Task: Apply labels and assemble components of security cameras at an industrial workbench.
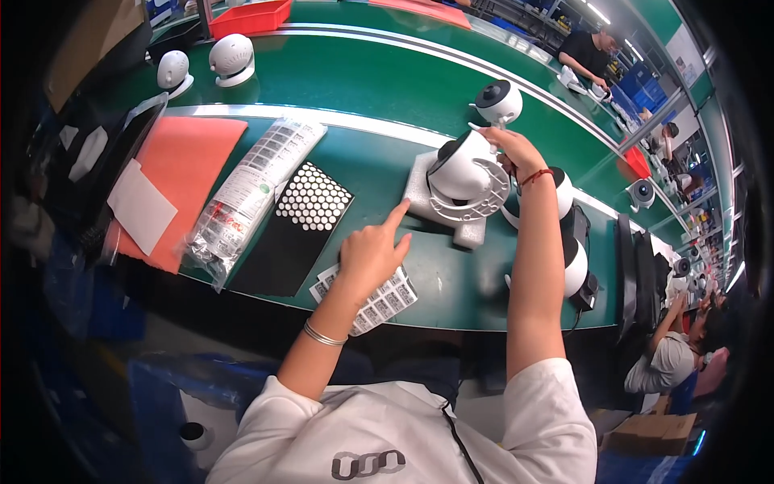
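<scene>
Right hand [509, 148] grasps the white dome camera [461, 171] at its upper edge, fingers wrapped over the top of the shell; the unit is tilted on its side so that the round slotted base plate [482, 198] faces the person, presumably to expose the underside for work. The camera rests on a pale foam block [439, 211] lying on the green tabletop [379, 165], just ahead of centre; the foam likely cushions the shell and keeps it from rolling while tipped. Left hand [372, 252] holds nothing: index finger extended toward the foam block, other fingers loosely curled, hovering above a sheet of small printed labels [385, 300] at the near edge of the tabletop, within easy reach. To the left, a black sheet carrying rows of small white round pads [313, 203], then a clear plastic bag of label sheets [242, 198], then an orange mat [181, 173] with a white paper [143, 206] on it; consumables are laid side by side, presumably so each can be picked without moving the camera. More white cameras stand on the tabletop beyond and to the right [498, 101], two others far left [231, 58]. Other people work along the line at upper right
</scene>
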Demonstrator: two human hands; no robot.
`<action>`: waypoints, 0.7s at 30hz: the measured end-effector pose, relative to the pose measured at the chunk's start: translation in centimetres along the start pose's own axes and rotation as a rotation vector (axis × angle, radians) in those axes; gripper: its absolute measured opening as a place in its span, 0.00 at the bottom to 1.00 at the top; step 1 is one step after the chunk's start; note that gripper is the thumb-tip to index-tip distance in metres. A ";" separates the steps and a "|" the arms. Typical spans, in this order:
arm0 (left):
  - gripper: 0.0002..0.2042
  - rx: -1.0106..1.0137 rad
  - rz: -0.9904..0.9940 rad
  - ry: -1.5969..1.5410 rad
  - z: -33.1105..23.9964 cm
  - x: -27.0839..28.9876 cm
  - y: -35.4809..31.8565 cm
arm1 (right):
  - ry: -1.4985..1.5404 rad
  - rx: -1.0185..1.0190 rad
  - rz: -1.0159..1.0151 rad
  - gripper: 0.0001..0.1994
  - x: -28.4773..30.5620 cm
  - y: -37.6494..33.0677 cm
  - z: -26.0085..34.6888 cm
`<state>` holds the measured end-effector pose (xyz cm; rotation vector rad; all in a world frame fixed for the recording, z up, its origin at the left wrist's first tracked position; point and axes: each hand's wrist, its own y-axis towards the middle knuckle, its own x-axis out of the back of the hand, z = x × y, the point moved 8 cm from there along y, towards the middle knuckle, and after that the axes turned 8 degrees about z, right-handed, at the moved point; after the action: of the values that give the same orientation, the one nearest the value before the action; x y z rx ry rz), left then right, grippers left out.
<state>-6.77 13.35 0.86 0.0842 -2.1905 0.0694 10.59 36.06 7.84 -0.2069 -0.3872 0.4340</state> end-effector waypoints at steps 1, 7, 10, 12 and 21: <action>0.25 -0.012 -0.042 -0.079 -0.3 0.5 -0.3 | -0.038 0.036 -0.091 0.13 1.0 -0.8 -0.1; 0.08 -0.088 -0.486 -0.668 -1.1 5.7 -4.3 | 0.005 0.867 -0.466 0.07 -3.6 -16.1 1.8; 0.12 -0.077 -0.512 -0.672 -1.5 5.7 -5.1 | -0.352 0.869 0.011 0.18 -11.9 -21.7 2.9; 0.13 -0.093 -0.512 -0.723 -2.0 5.3 -5.1 | -0.384 0.876 -0.001 0.17 -12.7 -22.2 1.2; 0.13 -0.265 0.072 -1.202 -3.0 1.6 -5.9 | -0.140 0.662 0.086 0.06 -10.2 -20.9 -2.4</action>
<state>-4.75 7.69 3.98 -0.1469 -3.3749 -0.3128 10.74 12.73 8.20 0.4537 -0.3530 0.6403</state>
